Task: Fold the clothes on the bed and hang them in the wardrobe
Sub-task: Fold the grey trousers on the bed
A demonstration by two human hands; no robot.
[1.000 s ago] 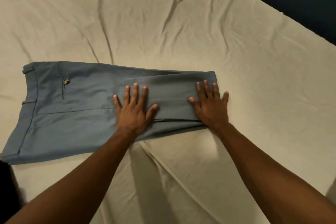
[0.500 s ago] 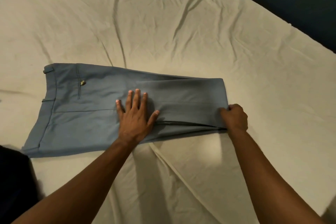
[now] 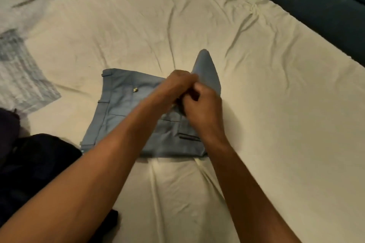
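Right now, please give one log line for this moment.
step: folding trousers | left hand: grips lifted leg end | right hand: grips it | place: bed

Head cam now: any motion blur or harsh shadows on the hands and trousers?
Head view: both the left hand and right hand are smeared by motion blur, finger edges soft; the blue trousers are soft too, only the pocket button is distinct. Warm dim light; a soft shadow falls on the bed sheet beside the right hand. No glare.

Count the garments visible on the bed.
3: blue trousers at center held by both hands, a grey striped garment at the left edge, a dark garment lower left. More may lie outside view.
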